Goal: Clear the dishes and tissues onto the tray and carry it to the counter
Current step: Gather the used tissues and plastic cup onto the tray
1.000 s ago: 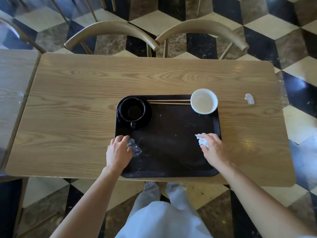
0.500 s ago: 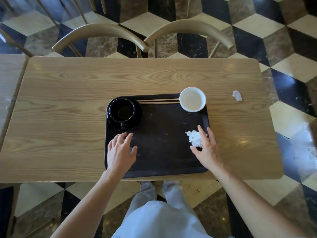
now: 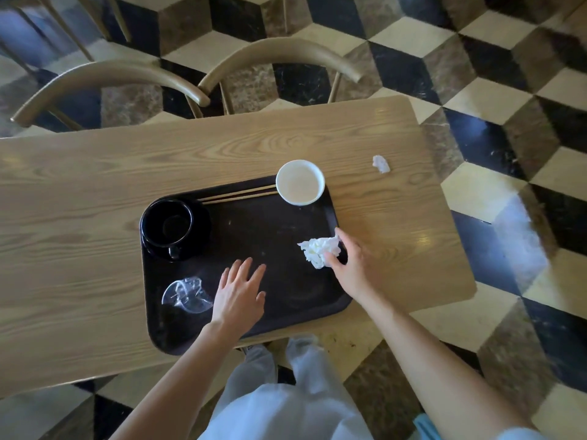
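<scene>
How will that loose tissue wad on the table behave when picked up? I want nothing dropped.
The small tissue wad looks crumpled and thin, so probably very light and soft, squashing under a pinch. It likely won't roll; a draught might shift it.

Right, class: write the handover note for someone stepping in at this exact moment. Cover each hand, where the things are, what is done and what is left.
Left hand: open, flat over the tray, holding nothing.
Right hand: fingers pinching the crumpled tissue at the tray's right edge.
On the tray: black cup on its saucer, chopsticks, white bowl, clear plastic wrapper.
Left: one small tissue lies on the table right of the bowl; add it, then carry the tray to the counter.
</scene>
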Tool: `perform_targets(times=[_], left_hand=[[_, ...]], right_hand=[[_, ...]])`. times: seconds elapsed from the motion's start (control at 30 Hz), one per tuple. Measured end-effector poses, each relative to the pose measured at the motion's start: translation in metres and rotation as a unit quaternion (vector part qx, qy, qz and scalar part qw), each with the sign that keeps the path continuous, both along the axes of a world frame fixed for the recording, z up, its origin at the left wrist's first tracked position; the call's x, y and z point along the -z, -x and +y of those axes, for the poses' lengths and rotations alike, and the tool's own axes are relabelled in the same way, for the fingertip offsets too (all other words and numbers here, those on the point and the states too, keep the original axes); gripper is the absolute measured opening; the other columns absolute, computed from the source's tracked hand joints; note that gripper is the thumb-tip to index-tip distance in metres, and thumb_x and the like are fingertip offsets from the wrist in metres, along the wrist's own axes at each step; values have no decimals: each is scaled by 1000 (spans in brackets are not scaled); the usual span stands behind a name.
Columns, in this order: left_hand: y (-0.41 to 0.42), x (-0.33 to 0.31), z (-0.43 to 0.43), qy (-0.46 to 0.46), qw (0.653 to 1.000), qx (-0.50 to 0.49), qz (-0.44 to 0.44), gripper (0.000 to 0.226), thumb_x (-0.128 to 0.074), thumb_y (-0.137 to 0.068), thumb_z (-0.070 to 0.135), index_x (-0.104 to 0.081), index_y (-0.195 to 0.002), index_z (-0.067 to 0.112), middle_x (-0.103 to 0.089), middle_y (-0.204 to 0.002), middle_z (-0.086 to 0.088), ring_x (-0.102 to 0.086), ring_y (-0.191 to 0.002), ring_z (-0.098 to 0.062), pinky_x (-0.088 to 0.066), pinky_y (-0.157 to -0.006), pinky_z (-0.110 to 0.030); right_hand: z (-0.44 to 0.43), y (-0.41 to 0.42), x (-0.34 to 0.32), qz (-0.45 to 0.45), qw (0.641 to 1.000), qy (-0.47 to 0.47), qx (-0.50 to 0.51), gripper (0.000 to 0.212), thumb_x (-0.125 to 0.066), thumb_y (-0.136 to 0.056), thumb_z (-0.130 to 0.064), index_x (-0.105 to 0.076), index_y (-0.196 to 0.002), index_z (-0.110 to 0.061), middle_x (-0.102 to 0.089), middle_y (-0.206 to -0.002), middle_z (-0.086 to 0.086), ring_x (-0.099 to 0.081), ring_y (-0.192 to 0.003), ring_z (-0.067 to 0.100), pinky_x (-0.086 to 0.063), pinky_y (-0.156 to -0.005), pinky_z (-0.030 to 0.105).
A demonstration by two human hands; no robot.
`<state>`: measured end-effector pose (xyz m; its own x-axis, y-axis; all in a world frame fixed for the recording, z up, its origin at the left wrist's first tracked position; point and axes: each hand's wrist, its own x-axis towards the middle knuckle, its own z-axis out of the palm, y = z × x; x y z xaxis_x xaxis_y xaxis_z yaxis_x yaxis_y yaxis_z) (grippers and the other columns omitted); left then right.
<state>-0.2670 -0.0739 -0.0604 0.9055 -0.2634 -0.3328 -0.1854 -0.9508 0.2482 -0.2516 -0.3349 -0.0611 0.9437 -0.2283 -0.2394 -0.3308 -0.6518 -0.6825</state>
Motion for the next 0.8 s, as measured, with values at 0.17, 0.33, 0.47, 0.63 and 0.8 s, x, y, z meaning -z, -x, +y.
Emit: perform_targets(times=[0.17,0.33,0.47,0.63,0.8], left_hand=[[-9,-7,-27,12,999,-16,50,65,-58,-94,34,-33,-154,27,-23,-163,-7,-18,-151,-29,-28,-116,-43],[-20,-15,-43,41,994,-75,65,60,-58,-94,34,-39,-150,26,-30,-160,-4,-23,-149,-25,-40,-109,-44],[-35,-27,-53,70,992,-104,17,52,-65,-90,29,-54,-140,21,-46,-150,-5,-39,-140,-25,-47,-101,-42],[-66,-51,-68,113,985,-116,-51,43,-67,-89,26,-62,-131,19,-55,-140,-2,-49,-131,-25,-49,-97,-40],[-119,-81,-105,143,984,-73,-75,40,-65,-91,24,-63,-130,20,-58,-137,5,-56,-122,-23,-49,-92,-37]], right_hand=[[-1,-19,-1,-7,997,48,-53,15,-70,-79,-22,-71,-93,-18,-68,-88,0,-63,-86,24,-51,-75,36],[-14,-25,-19,13,999,-40,-30,7,-74,-77,-21,-70,-82,-19,-67,-82,-7,-60,-72,5,-44,-67,19],[-36,-25,-50,60,975,-214,24,7,-74,-80,-15,-68,-83,-11,-70,-76,-4,-60,-62,-2,-43,-59,9],[-67,-36,-70,54,922,-369,106,7,-63,-85,-4,-60,-90,-7,-74,-84,16,-75,-82,32,-59,-78,45],[-101,-60,-75,16,934,-325,147,26,-69,-86,-9,-70,-105,-27,-77,-97,3,-75,-85,23,-60,-80,35]])
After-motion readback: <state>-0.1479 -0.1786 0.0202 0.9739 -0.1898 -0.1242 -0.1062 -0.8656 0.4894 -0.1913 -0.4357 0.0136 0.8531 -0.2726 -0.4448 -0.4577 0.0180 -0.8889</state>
